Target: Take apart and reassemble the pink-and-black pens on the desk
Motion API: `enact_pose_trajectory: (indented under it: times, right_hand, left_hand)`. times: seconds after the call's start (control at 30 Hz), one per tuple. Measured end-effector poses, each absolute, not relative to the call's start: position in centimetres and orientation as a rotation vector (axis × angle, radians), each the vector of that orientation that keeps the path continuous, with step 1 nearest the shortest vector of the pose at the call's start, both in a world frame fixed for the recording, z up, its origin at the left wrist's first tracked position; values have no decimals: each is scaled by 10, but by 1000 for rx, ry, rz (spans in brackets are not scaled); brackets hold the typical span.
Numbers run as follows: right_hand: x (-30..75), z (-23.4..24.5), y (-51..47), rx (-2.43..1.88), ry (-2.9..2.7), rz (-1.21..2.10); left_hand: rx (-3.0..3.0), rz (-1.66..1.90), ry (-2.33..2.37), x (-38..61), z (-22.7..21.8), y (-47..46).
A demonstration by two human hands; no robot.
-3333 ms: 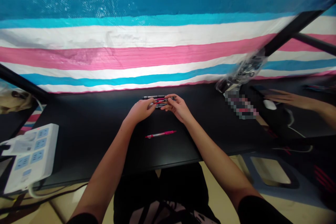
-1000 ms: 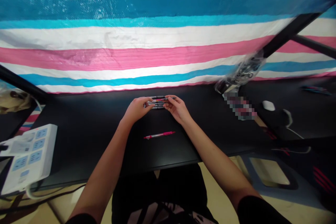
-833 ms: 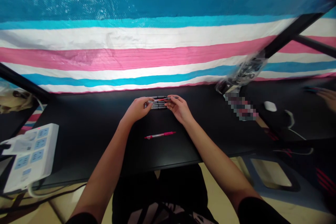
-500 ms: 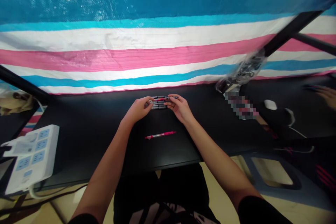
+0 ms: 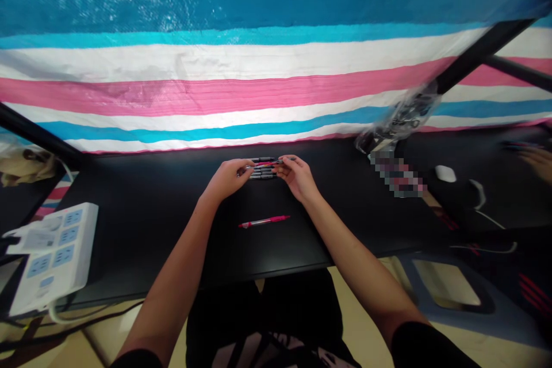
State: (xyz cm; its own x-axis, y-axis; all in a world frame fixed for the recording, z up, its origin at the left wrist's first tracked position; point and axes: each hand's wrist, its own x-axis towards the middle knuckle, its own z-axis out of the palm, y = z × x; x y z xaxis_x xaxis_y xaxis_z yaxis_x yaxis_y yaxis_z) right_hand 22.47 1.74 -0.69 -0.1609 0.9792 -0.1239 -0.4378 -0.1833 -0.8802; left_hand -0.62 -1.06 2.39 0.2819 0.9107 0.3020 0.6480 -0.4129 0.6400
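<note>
Several dark and clear pens (image 5: 262, 174) lie side by side near the back of the black table, with a bit of pink among them. My left hand (image 5: 230, 177) is closed around their left ends, its thumb and fingers pinching there. At the other end my right hand (image 5: 297, 177) has thumb and fingertips closed on one dark-tipped pen (image 5: 280, 162), slightly raised over the row. Fingers hide part of the pens. Nearer to me, apart from both hands, a pink pen (image 5: 264, 221) with a clear middle lies on the tabletop.
A white power strip (image 5: 64, 256) with a plug in it stands at the left edge of the black table (image 5: 150, 230). To the right are a plastic-wrapped bundle (image 5: 403, 118), a white mouse (image 5: 445, 173) and another person's hand (image 5: 537, 161). Striped sheeting (image 5: 259, 98) hangs behind.
My right fingers have shifted slightly, and the pen in them now tilts a little up at its right end. My left hand and the pink pen stay in place.
</note>
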Motion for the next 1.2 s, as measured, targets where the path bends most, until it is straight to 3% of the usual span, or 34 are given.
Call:
enact_pose_trajectory:
  times: [0.77, 1.2]
  right_hand:
    - [220, -9, 14, -869, -1023, 1623]
    - [216, -11, 13, -955, -1299, 1414]
  left_hand:
    - [2205, 861, 1394, -1, 22, -10]
    - [2241, 901, 1379, 4, 19, -11]
